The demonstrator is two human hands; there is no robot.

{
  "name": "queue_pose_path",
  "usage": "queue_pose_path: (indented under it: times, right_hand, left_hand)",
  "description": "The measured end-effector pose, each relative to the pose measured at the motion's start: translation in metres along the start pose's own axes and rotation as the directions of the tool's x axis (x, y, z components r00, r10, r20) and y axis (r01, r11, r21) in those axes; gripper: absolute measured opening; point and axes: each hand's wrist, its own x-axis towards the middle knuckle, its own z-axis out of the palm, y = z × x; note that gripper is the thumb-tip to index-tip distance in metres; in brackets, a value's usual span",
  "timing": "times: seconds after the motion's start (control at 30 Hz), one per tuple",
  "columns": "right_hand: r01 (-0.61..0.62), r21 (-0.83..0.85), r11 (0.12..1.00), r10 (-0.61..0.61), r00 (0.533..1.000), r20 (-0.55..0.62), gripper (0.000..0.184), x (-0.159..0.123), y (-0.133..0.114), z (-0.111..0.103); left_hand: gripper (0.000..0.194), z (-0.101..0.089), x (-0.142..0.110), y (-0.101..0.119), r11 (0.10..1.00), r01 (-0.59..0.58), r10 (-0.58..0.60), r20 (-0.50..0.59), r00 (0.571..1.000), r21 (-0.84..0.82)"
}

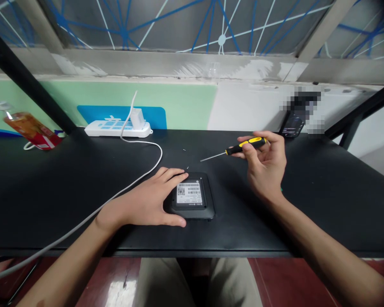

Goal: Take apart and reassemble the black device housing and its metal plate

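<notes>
A flat black square device (210, 211) lies on the desk with a white printed label (189, 192) facing up. My left hand (147, 200) rests at its left side, fingers spread, the fingertips at the far edge and the thumb by the near edge. In my right hand (267, 164) is a black and yellow screwdriver (243, 147), raised above the desk. Its thin shaft points left and down, apart from the device. Two tiny metal pieces that look like screws, one farther back (184, 149) and one nearer (187, 167), lie beyond the device.
A white power strip (115, 128) with a plugged-in charger (137, 117) stands by the wall. Its white cable (128, 186) runs across the desk under my left arm. A drink bottle (32, 130) is at the far left, and a partly blurred phone (292, 123) leans at the back right.
</notes>
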Motion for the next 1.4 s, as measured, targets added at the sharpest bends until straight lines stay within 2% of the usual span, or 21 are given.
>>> queue_pose_path:
  times: [0.2,0.37,0.5,0.6,0.8,1.0,1.1,1.23,1.4]
  right_hand:
    - [-0.016,0.017,1.000,0.015,0.999,0.045,0.030,-0.001,0.017,0.007]
    - [-0.025,-0.031,0.999,0.028,0.997,0.078,0.030,-0.001,0.032,0.022]
    - [-0.023,-0.057,0.998,0.028,0.996,0.086,0.028,0.003,0.036,0.035]
    - [-0.008,-0.101,0.995,0.018,0.995,0.103,0.028,0.005,0.036,0.039]
    - [-0.012,-0.146,0.989,0.028,0.993,0.111,0.027,0.005,0.038,0.038]
    - [-0.012,-0.168,0.986,0.037,0.989,0.143,0.027,0.004,0.041,0.039]
    - [-0.002,-0.172,0.985,0.027,0.990,0.138,0.027,0.004,0.039,0.039]
    - [-0.010,-0.113,0.994,0.022,0.994,0.108,0.026,0.006,0.037,0.039]
    - [-0.064,0.042,0.997,0.063,0.998,0.010,0.030,0.013,0.033,0.029]
  left_hand:
    - [0.102,0.001,0.000,0.000,1.000,-0.007,0.007,-0.023,1.000,-0.026]
    - [0.101,0.002,0.001,0.000,1.000,-0.018,0.018,-0.028,0.999,-0.019]
    - [0.100,0.002,0.002,0.001,1.000,-0.009,0.009,-0.023,1.000,-0.004]
    - [0.098,0.003,0.002,0.002,1.000,-0.031,0.031,-0.059,0.998,0.004]
    - [0.093,0.006,0.004,0.002,0.998,-0.063,0.062,-0.121,0.991,-0.004]
    - [0.094,0.008,0.005,0.004,0.996,-0.069,0.062,-0.133,0.989,-0.053]
    - [0.092,0.007,0.005,0.004,0.997,-0.058,0.053,-0.106,0.993,-0.044]
    - [0.090,0.004,0.004,0.004,0.999,-0.041,0.040,-0.079,0.996,-0.016]
    - [0.094,0.001,0.004,0.003,0.999,-0.027,0.029,-0.080,0.996,0.025]
